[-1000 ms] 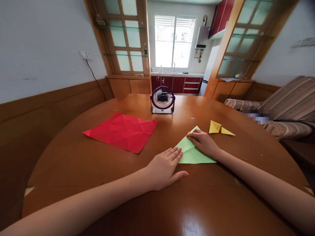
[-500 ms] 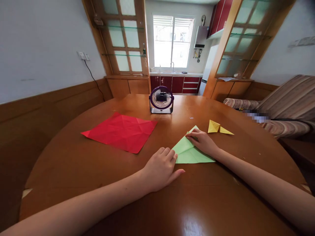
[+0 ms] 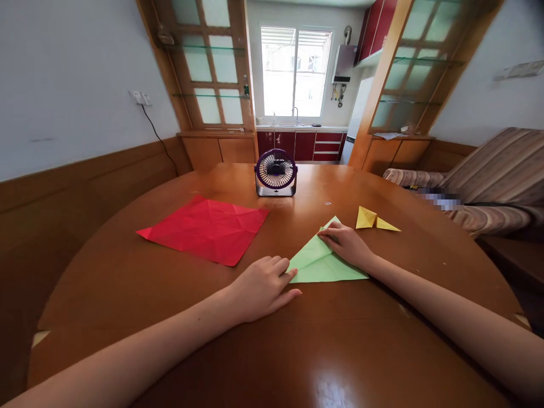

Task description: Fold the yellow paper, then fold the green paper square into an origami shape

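Note:
A light green sheet of paper [image 3: 327,269], folded to a triangle with a crease running across it, lies flat on the table. My right hand [image 3: 349,245] is closed at its upper part, thumb and fingertips pinching a small flap on the sloping left edge. At the left corner rests my left hand [image 3: 262,286], palm down; its fingertips touch the paper while the thumb sticks out apart on the wood. That hand is open and partly covers the corner.
A creased red paper sheet [image 3: 208,229] lies to the left. Folded yellow paper [image 3: 366,218] is at the right, beyond my right forearm. A small purple fan [image 3: 276,173] stands at the far side of the brown table [image 3: 238,362]. A striped armchair [image 3: 488,170] is at the right.
My left hand has slid a little left and toward the paper's left corner, uncovering more of it. My right hand keeps its pinch. The whole view has shifted slightly.

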Motion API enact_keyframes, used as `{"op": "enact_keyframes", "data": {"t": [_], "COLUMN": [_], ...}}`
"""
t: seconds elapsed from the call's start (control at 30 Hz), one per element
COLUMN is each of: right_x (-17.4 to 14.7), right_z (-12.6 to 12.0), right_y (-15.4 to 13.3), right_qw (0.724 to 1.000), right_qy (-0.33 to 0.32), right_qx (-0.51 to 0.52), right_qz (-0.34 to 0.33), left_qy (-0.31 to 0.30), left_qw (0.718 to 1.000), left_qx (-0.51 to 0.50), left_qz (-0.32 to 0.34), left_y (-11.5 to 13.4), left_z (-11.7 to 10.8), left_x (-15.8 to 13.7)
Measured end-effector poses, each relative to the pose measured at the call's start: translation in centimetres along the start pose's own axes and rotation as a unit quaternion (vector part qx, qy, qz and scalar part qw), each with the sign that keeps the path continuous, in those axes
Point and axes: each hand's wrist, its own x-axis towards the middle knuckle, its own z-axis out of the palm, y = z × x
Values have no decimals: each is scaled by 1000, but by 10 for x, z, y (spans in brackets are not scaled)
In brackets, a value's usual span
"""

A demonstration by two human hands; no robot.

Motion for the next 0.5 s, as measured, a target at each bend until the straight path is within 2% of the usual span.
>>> {"op": "enact_keyframes", "data": {"t": [0.27,0.37,0.5], "right_x": [0,0,0], "right_z": [1,1,2], "right_y": [0,2,4], "right_qw": [1000,1000,1000], "right_qy": [1,2,-1], "right_qx": [-5,-5,-6], "right_qz": [1,-4,-3], "left_qy": [-6,-1,-30], "left_qw": [996,992,983], "left_qx": [-51,-107,-171], "left_qz": [68,68,54], "left_y": [-26,-35,-44], "left_z": [-10,-13,-19], "left_x": [-5,-8,-11]}}
